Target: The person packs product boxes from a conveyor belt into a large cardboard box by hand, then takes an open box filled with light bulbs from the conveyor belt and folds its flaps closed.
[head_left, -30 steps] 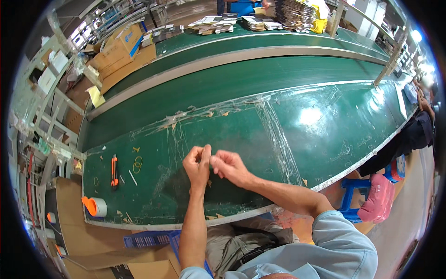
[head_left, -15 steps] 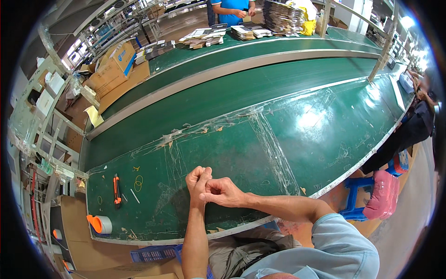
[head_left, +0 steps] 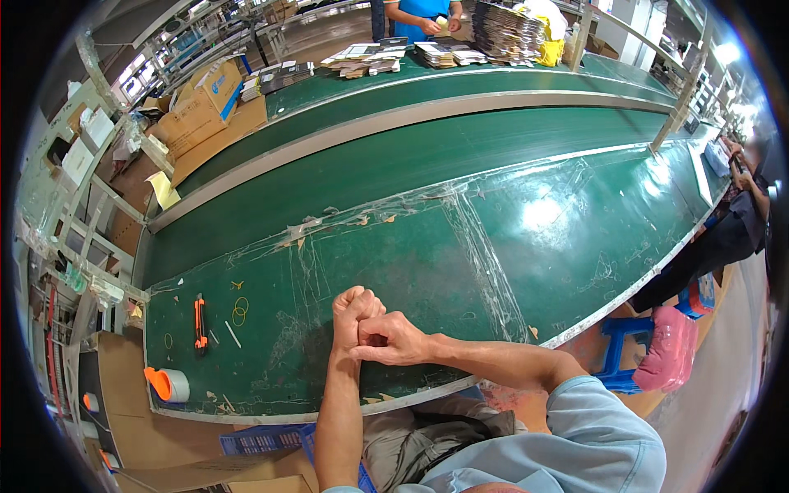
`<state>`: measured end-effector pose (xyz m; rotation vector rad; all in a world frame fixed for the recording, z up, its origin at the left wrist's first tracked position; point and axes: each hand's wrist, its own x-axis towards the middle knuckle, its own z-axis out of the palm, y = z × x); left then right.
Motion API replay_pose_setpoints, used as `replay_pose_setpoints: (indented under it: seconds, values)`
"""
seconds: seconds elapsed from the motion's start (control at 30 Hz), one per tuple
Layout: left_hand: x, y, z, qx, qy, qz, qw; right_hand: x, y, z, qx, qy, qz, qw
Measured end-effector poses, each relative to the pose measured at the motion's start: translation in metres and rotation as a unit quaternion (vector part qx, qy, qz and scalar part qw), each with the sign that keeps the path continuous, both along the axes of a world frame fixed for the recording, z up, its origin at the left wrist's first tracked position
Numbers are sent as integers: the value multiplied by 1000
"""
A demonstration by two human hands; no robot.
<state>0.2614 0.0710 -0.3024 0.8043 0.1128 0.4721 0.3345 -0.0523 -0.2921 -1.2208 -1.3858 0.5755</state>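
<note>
My left hand point(head_left: 355, 306) is a fist raised over the green worktable point(head_left: 394, 271), near its front edge. Whatever the fist may hold is hidden. My right hand point(head_left: 396, 339) comes in from the right, its fingers curled and pressed against the left hand at the wrist. A dark hollow shows inside the curl, and I cannot make out anything in it. Left of the hands lie an orange and black utility knife point(head_left: 200, 324), yellow rubber bands point(head_left: 240, 311) and a thin white stick point(head_left: 233, 334). A tape roll with an orange holder point(head_left: 170, 384) sits at the near left corner.
Beyond a metal rail point(head_left: 378, 124) stand stacks of flat cardboard pieces point(head_left: 508, 34), an open carton point(head_left: 197, 105) and a person in blue point(head_left: 419, 16). Another person point(head_left: 744, 209) is at the right. A blue stool with a pink cushion point(head_left: 667, 349) and a blue crate point(head_left: 259, 440) are below the table.
My left hand has closed further into a fist and tipped slightly right. My right hand stays against its wrist. The whole view has shifted a little.
</note>
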Motion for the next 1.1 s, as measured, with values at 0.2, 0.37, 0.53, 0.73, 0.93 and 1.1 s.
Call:
replay_pose_setpoints:
  seconds: [0.2,0.37,0.53,0.73,0.93,1.1]
  values:
    - [-2,0,0,6,18,-3,1000,-2,-1,2,-4,-7,-4,1000]
    - [2,1,1,0,9,6,1000,0,0,2,-5,-20,-9,1000]
    - [2,-3,4,-19,37,40,998,-1,1,-1,13,-6,-7,1000]
    - [1,-2,4,-18,40,44,998,0,0,0,-3,-5,-11,1000]
    - [0,0,3,-9,48,30,998,-1,0,1,2,-3,-10,1000]
    - [1,-1,3,10,28,32,999,0,0,-1,-24,-1,0,1000]
